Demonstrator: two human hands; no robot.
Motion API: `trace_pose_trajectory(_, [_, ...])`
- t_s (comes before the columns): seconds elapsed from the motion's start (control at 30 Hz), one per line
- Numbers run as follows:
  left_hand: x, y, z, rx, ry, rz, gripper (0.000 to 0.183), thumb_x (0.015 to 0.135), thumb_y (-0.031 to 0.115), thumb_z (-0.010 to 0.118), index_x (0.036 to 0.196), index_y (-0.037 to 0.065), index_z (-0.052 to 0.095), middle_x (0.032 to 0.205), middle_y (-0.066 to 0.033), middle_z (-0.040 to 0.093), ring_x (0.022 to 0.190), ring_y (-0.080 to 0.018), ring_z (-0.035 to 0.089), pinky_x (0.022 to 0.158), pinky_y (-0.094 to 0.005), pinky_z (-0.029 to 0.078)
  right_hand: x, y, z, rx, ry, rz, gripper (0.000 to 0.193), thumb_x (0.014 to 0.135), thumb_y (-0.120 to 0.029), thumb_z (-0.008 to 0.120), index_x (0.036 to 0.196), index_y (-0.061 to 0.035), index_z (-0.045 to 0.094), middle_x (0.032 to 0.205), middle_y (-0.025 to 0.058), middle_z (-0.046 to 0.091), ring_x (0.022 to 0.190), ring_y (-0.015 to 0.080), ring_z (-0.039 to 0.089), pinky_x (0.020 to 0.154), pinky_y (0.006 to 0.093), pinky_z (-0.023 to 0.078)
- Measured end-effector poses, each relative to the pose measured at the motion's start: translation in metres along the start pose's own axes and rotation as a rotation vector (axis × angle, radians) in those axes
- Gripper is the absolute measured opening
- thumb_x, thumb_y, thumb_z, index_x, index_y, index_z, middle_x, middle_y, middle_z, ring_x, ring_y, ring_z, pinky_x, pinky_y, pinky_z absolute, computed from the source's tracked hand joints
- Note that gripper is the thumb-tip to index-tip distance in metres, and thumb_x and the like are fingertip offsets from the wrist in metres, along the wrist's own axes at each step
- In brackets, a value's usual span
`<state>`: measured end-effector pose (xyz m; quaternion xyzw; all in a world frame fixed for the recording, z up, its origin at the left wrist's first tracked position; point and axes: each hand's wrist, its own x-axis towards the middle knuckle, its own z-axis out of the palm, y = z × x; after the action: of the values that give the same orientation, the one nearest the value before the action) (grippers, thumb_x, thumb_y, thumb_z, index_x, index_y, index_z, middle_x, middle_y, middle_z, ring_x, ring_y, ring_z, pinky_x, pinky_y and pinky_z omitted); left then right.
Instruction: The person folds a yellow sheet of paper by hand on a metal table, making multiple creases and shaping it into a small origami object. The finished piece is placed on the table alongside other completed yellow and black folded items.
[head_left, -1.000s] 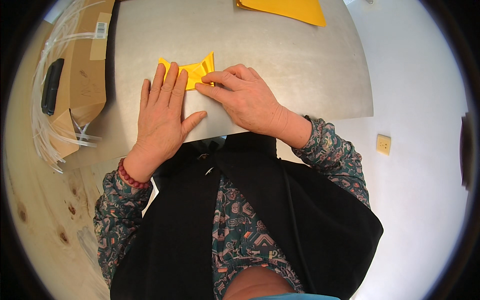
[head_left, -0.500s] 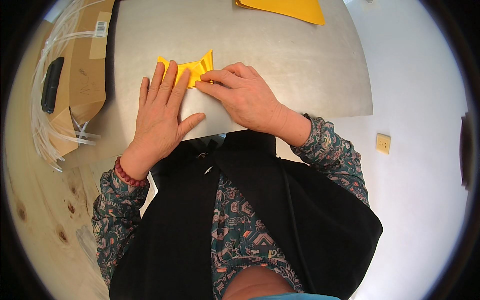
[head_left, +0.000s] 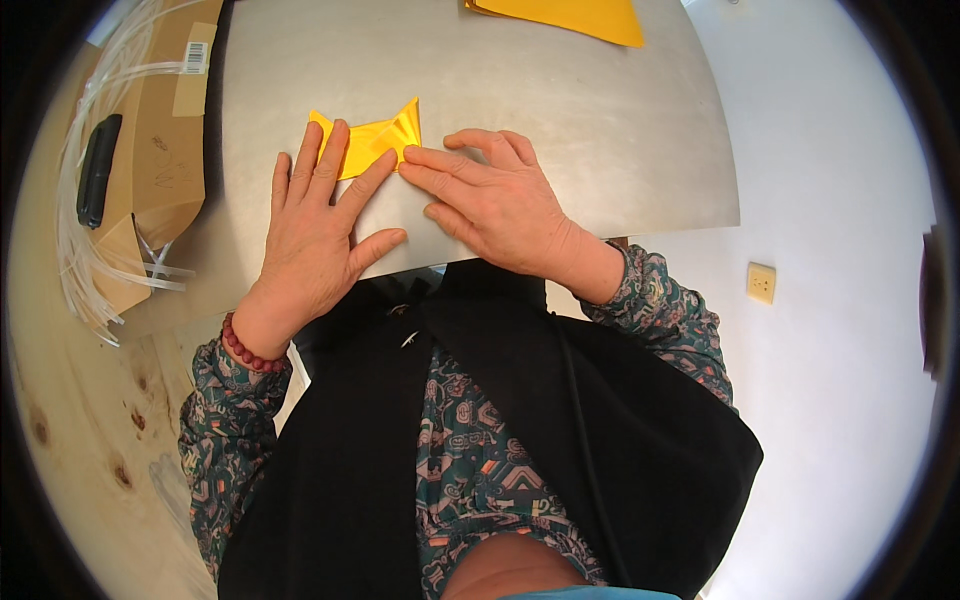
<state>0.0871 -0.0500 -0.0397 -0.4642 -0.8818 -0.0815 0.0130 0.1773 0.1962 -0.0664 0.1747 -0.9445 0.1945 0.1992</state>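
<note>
A small folded piece of yellow paper [head_left: 365,143] lies on the grey metal tabletop, with pointed corners standing out at its far left and far right. Across its left part, my left hand [head_left: 318,215] lies flat with the fingers spread, and its index fingertip rests near the paper's right portion. My right hand [head_left: 500,200] touches the lower right corner with its index and middle fingertips. Its thumb is apart from the paper, and its other fingers are bent loosely. Nothing shows between the right hand's fingers.
A stack of yellow sheets [head_left: 570,18] lies at the far edge of the tabletop [head_left: 600,130]. On the left stands a cardboard box [head_left: 175,150] with clear plastic strips [head_left: 75,220] and a black object [head_left: 98,170]. A socket [head_left: 761,283] is at the right.
My right hand has gone from pinching the paper's right corner to pressing it with the fingertips, thumb drawn away. My left index finger has shifted right, toward that corner.
</note>
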Motion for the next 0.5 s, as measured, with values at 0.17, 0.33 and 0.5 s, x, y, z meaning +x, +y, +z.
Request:
trace_pose_trajectory(0.17, [0.001,0.002,-0.001,-0.007,0.010,-0.002,0.071,0.100,0.060,0.067,0.161,0.026,0.055,0.175,-0.0224,0.029,0.164,-0.0451,0.018,0.129,-0.0666,0.016,0.001,0.004,-0.001,0.044,-0.003,0.002,0.038,0.100,-0.025,0.070,0.138,-0.0173,0.071,0.144,-0.0036,0.069,0.129,0.0272,0.057,0.110,0.0449,0.041])
trace_pose_trajectory(0.33, [0.001,0.012,-0.005,0.111,0.055,0.012,0.072,0.099,0.050,0.073,0.159,0.016,0.055,0.174,-0.0208,0.032,0.164,-0.0433,0.020,0.129,-0.0671,0.016,0.001,0.000,-0.002,0.034,-0.040,-0.004,0.042,0.101,-0.022,0.071,0.142,-0.0161,0.069,0.147,-0.0023,0.068,0.131,0.0296,0.057,0.109,0.0453,0.042])
trace_pose_trajectory(0.5, [0.004,0.026,-0.001,-0.116,0.106,0.054,0.076,0.097,0.038,0.077,0.158,0.002,0.051,0.167,-0.0187,0.045,0.158,-0.0388,0.036,0.129,-0.0593,0.027,0.003,-0.002,0.002,0.004,-0.015,0.000,0.036,0.099,-0.026,0.071,0.133,-0.0156,0.072,0.139,-0.0004,0.071,0.130,0.0281,0.057,0.112,0.0459,0.040])
